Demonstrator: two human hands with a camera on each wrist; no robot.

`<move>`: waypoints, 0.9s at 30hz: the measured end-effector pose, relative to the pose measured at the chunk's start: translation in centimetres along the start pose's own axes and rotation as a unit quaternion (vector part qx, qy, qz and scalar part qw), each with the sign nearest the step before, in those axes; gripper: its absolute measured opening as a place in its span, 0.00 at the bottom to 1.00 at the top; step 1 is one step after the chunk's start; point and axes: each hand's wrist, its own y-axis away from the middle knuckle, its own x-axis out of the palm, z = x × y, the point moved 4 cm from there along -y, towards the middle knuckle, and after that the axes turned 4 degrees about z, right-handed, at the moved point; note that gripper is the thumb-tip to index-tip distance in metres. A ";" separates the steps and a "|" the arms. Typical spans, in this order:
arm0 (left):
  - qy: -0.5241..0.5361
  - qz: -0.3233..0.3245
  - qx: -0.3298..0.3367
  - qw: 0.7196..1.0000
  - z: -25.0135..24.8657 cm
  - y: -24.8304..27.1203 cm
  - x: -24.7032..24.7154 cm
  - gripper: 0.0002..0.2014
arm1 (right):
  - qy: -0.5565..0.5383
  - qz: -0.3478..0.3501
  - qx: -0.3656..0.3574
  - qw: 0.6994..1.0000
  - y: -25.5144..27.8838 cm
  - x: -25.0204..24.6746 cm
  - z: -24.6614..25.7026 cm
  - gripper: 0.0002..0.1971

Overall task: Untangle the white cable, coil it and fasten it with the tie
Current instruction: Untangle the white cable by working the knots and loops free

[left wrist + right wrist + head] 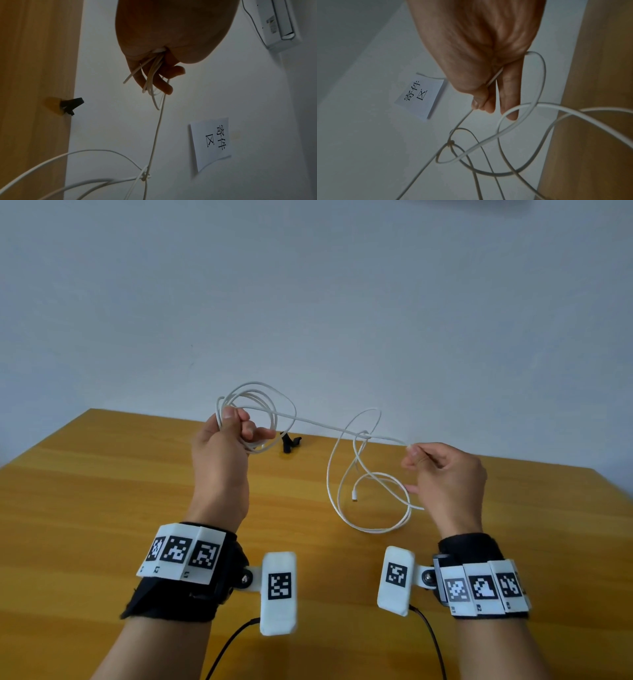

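Head view, left hand: we see our left hand (222, 446) raised above the desk (102, 491), its grip curled round several gathered loops of the white cable (308, 422).
Head view, right hand: our right hand (445, 474) is level with the left and well apart from it; thumb and forefinger pinch one strand of the cable.
Head view, cable: one run stretches between the two hands and passes through a small knot (365, 435). Below the knot, loose loops hang down onto the desk beside the right hand, and a free end with a small plug (354, 497) lies inside them.
Head view, tie: a black tie (290, 442) lies on the desk near its far edge, beyond the left hand and apart from the cable.
Left wrist view, hand: the left hand (164, 40) closes on a bundle of cable (155, 135) strands that fan out past the fingers (164, 86); a white piece at the palm may be a connector, but it is too dim for us to tell.
Left wrist view, surroundings: the knot (145, 177) sits lower on the taut strand, the tie (71, 104) shows at the desk edge, and a paper note (211, 142) hangs on the wall.
Right wrist view, hand: the right hand (479, 47) pinches the cable (518, 109) at the thumb tip, another strand passes between two fingers (510, 94), and the knot (451, 143) hangs below amid crossing loops.
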 end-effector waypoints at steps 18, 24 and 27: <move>-0.308 0.138 0.013 0.941 1.4 1.0 2.0 0.26 | -0.090 0.223 0.075 0.968 1.1 2.6 2.6 0.04; -0.365 0.181 0.019 0.913 2.5 0.4 1.9 0.29 | -0.113 0.302 0.063 0.944 2.1 4.4 4.1 0.04; -0.373 0.188 0.007 0.908 2.5 0.8 2.1 0.25 | -0.123 0.343 0.051 0.930 2.5 4.7 4.5 0.04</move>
